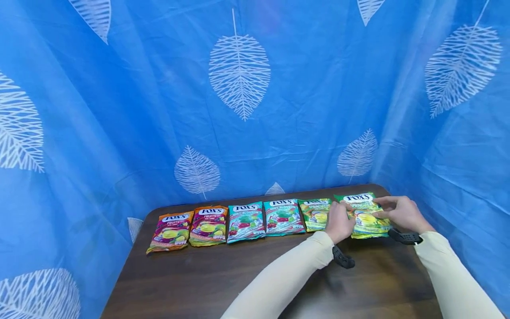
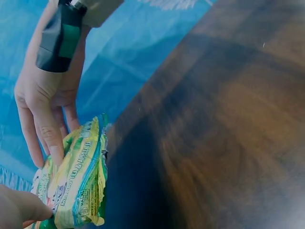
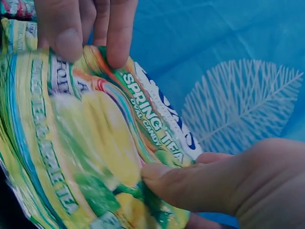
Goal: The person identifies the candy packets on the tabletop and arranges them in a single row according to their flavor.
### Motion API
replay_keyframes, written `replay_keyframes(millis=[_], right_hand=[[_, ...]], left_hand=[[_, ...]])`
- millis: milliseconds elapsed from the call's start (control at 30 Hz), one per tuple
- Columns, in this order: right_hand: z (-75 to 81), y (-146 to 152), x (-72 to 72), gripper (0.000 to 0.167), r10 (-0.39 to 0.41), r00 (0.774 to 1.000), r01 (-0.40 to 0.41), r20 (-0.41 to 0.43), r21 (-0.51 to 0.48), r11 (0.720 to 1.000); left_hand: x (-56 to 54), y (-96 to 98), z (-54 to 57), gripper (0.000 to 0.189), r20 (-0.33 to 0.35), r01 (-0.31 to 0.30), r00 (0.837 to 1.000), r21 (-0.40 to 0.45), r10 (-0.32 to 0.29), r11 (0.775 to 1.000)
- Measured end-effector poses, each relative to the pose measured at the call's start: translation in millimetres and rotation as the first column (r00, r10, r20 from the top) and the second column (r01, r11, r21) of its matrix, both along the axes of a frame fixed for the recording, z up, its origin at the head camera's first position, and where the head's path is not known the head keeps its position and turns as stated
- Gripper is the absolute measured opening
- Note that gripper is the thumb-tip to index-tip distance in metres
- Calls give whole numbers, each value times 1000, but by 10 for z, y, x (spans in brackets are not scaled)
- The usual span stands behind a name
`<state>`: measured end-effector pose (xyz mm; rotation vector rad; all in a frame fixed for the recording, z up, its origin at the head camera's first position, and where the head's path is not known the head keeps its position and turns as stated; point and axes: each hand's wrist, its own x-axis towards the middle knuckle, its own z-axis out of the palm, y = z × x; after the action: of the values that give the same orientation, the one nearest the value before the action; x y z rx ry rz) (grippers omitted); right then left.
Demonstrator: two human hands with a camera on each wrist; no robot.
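Note:
A green and yellow Spring Tea candy bag (image 1: 368, 223) is held between both hands at the right end of a row of bags. My left hand (image 1: 340, 221) grips its left side, the thumb and fingers at the edge. On the other side, my right hand (image 1: 407, 215) pinches the bag with its thumb on the printed front, as the right wrist view shows. In the left wrist view, the bag (image 2: 78, 183) is tilted and seen from its lower edge. Another Spring Tea bag (image 1: 314, 216) lies just left of my left hand, partly covered by it.
Two teal Mint Blossom bags (image 1: 245, 221) and two Fruits bags (image 1: 208, 226), orange and purple, continue the row leftward along the back of the dark wooden table (image 1: 191, 279). A blue curtain (image 1: 287, 133) with white leaf prints hangs behind and beside the table.

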<state>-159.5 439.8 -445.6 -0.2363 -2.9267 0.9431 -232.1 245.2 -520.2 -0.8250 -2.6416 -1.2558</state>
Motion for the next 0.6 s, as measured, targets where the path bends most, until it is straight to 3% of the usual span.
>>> replay_keyframes(millis=[67,100,133,300,400,533,600], right_hand=[[-23,0,-58,63,-15,1000,15,-6,-16,1000],[-42,0,-84,62,-24,1000,24,-10,-18,1000],[-73,1,-110,61,-33,999,33,-16,-20,999],[-268,-73,-223,56,-74,997,72,-32,-57,996],[-372,-142,-285,53,-88,995,84,-51,-83,993],[-455,-198,-325,48,-127,988,120,-84,-81,989],[-479,-206,-333,48,-147,985,140,-90,-75,987]], left_hand=[[-166,157,-241,23,-50,-24,998,-1,24,1000],[-179,170,-218,24,-24,-26,999,-9,25,1000],[-245,234,-321,24,-38,-35,999,-12,34,999],[-225,131,-257,27,3,-65,998,-31,65,997],[-141,-37,-91,31,16,-63,998,-33,64,997],[-41,-182,110,34,34,-11,999,-55,13,998],[-71,-133,23,34,1,-2,1000,-91,2,996]])
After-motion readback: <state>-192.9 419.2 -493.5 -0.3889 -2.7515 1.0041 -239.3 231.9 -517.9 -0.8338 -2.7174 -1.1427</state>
